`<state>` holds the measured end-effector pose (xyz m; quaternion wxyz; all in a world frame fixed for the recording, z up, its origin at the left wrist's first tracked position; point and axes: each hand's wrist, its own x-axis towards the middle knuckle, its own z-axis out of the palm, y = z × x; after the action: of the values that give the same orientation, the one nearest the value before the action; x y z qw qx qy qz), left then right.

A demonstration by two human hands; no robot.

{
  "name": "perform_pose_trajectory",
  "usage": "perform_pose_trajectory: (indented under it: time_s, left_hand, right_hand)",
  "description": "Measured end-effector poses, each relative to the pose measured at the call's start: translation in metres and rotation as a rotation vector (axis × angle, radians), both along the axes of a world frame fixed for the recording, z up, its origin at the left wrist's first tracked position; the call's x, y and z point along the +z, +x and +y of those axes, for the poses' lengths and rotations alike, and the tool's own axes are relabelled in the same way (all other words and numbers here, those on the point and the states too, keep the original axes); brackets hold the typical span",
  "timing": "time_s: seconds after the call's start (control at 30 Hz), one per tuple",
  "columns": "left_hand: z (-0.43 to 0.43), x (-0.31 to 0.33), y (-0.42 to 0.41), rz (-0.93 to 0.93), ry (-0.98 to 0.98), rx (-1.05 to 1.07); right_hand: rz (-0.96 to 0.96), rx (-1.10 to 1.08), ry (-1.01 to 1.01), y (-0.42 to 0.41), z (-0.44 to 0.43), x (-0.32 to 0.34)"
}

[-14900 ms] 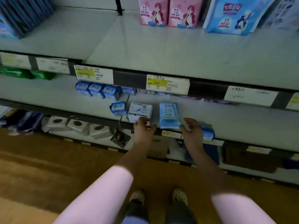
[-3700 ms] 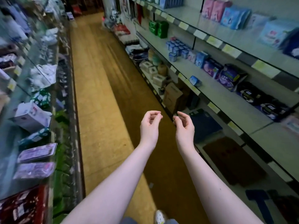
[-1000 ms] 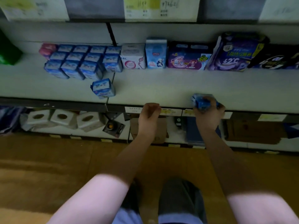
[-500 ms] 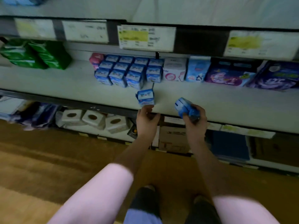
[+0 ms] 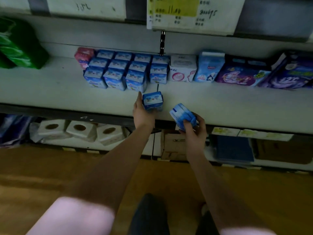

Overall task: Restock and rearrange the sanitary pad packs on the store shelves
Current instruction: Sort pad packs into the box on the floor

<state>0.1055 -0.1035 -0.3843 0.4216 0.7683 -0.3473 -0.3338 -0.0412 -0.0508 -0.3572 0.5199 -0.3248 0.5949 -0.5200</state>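
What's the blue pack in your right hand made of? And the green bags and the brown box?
Blue pack: probably thin plastic wrap, faintly shiny, rounded softly in the right hand's grip. Green bags: glossy plastic film, bright wrinkly highlights. Brown box: likely cardboard, dull and flat-sided.

Blue-and-white packs (image 5: 153, 102), green bags (image 5: 18, 46), white shelf (image 5: 237, 102).

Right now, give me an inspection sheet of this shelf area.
Surface: white shelf, dim light.
Job's things: blue packs in rows at back; loose pack upright near front; tilted pack off the shelf edge.
Clutter: green packs left, white pack and purple packs right of the rows.
Hands: left hand touches loose pack's left side, grip unclear; right hand grips tilted pack.
Cables: nothing seen.
Surroundings: price tags above, tissue boxes and carton below, wooden floor.
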Motion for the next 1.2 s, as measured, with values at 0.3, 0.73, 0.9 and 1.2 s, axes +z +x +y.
perform_pose_trajectory:
  time_s: [0.3, 0.73, 0.9, 1.2]
  left_hand:
    - [0.008, 0.008, 0.002, -0.123, 0.012, -0.11]
    - [0.083, 0.13, -0.076, 0.121, 0.125, -0.312]
    - [0.11, 0.158, -0.141, 0.19, 0.057, -0.378]
    - [0.168, 0.187, -0.319, 0.24, 0.072, -0.355]
  right_hand:
    - [-0.019, -0.069, 0.036, -0.003, 0.009, 0.018]
    - [-0.067, -0.106, 0.067, -0.07, 0.071, 0.119]
    - [-0.105, -0.284, 0.165, -0.12, 0.086, 0.142]
    - [-0.192, -0.403, 0.098, -0.29, 0.165, 0.177]
